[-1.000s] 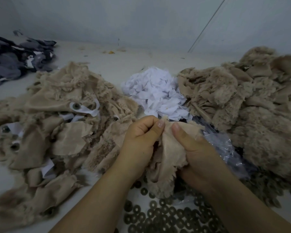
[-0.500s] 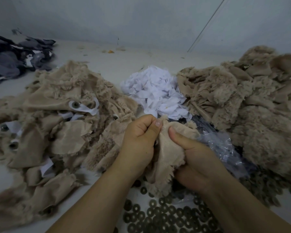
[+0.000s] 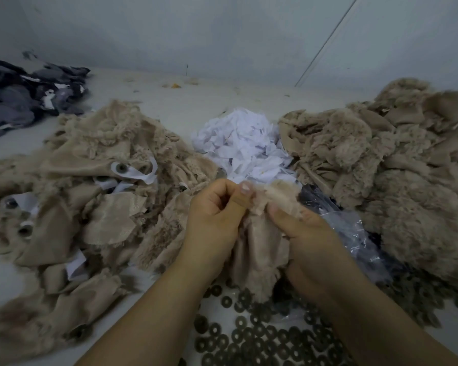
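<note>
Both hands hold one beige plush fabric piece (image 3: 259,249) low in the middle of the view, its furry edge hanging down. My left hand (image 3: 217,217) pinches its top edge between thumb and curled fingers. My right hand (image 3: 304,241) grips the piece from the right, thumb pressed on the fabric close to the left thumb. What lies inside the folded fabric is hidden.
A heap of beige plush pieces with plastic eyes and white tabs (image 3: 85,196) lies left. Another beige heap (image 3: 386,175) is right. White cloth scraps (image 3: 246,149) sit behind the hands. Dark washers (image 3: 259,336) and a clear plastic bag (image 3: 352,228) lie near me. Dark fabric (image 3: 24,99) is far left.
My right thumb has slid down and left on the fabric toward the left thumb. The top edge of the piece is bunched tighter between the hands.
</note>
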Tool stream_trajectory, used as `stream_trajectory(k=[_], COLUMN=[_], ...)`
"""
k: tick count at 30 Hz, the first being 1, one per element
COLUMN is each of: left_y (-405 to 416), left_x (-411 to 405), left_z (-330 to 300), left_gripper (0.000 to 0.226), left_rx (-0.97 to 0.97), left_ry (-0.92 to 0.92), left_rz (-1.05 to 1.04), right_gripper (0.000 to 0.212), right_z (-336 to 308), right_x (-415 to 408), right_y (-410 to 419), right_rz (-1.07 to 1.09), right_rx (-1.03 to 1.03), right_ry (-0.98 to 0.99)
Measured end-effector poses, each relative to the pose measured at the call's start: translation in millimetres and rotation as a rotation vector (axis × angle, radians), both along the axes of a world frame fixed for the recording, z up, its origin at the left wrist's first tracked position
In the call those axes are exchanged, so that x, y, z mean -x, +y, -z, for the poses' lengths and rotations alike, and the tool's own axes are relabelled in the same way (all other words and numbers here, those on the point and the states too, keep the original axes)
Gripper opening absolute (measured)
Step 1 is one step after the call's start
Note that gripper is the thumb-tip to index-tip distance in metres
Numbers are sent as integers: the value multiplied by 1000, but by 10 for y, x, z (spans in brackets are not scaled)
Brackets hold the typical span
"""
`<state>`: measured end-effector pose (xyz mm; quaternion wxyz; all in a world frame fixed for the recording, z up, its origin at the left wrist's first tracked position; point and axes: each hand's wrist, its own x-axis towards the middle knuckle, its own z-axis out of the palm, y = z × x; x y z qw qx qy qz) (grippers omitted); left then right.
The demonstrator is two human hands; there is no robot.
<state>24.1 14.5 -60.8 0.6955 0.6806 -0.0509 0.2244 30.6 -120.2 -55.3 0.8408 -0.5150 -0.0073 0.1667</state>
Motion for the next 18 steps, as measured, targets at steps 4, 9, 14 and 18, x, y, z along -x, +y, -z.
stream_trajectory(k=[4, 9, 14, 18], left_y=[2, 46, 12, 12], left_x=[-10, -16, -18, 3], left_z=[11, 31, 24, 14], left_gripper=[25, 32, 42, 31], left_rx=[-105, -101, -12, -61], left_ry=[8, 31, 97, 94], left_rz=[76, -10, 26, 103], right_gripper=[24, 17, 17, 18], right_z=[-18, -18, 10, -4], right_x=[-22, 2, -9, -22], right_y=[-37, -51, -48, -63], right_rz=[52, 105, 119, 109], right_rx=[66, 104, 127, 122], right_ry=[-43, -78, -58, -58])
